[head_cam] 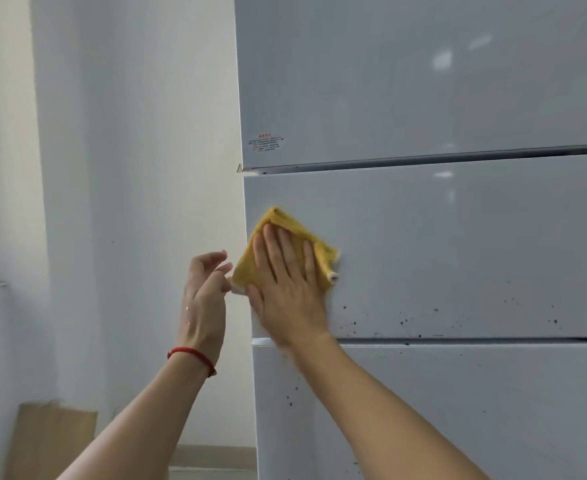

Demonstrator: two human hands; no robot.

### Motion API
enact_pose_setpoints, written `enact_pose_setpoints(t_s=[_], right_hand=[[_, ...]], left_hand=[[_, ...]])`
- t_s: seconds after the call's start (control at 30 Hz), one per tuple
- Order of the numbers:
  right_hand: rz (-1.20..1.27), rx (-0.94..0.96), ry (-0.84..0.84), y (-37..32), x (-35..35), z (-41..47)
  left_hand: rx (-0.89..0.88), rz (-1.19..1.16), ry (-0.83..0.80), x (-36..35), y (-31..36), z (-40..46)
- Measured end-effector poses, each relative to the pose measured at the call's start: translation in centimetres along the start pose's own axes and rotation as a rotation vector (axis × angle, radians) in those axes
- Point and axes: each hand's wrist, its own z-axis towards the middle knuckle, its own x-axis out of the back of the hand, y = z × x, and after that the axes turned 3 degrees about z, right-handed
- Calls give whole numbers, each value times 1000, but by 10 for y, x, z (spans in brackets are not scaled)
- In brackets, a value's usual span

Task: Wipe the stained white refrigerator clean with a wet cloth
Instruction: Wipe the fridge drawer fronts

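Pressing flat against the tall white glossy refrigerator (423,237), the right hand (286,285) spreads its fingers (278,251) wide over a folded yellow cloth (285,225), pinning it to the middle door panel near that panel's left edge. The palm is open and lies on the cloth rather than closing around it; the cloth's corners stick out above the fingertips and to the right of the hand, where a small pale rolled end shows.

Just left of the refrigerator's edge, the left hand (203,299) hangs in the air with its fingers loosely curled and apart, holding nothing; its fingertips come close to the cloth's lower left corner, though whether they touch it cannot be told. A thin red string bracelet (191,358) circles the left wrist.

Dark speckled stains (402,322) scatter along the lower part of the middle panel, to the right of the right hand, and more specks mark the panel below. A small red-printed label (266,143) sits at the lower left corner of the refrigerator's upper door. A brown cardboard sheet (54,441) leans against the pale wall (129,168) left of the refrigerator.
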Motion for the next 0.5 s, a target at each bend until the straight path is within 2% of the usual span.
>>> enact_pose_setpoints(t_s=[0.07, 0.13, 0.27, 0.33, 0.4, 0.47, 0.5], right_hand=[[7, 206, -63, -2, -3, -6], [-7, 329, -78, 21, 3, -14], [-92, 413, -110, 109, 33, -47], [-112, 321, -124, 158, 52, -68], [-93, 108, -122, 180, 63, -86], [-95, -62, -67, 162, 57, -89], [-93, -79, -48, 142, 49, -84]], left_hand=[[-25, 133, 9, 2, -5, -9], [-52, 232, 27, 4, -7, -16], [-72, 324, 29, 10, -8, -19], [-84, 349, 29, 15, -10, -19], [-100, 370, 28, 20, -14, -20], [-118, 389, 19, 22, -17, -20], [-122, 399, 18, 21, -18, -21]])
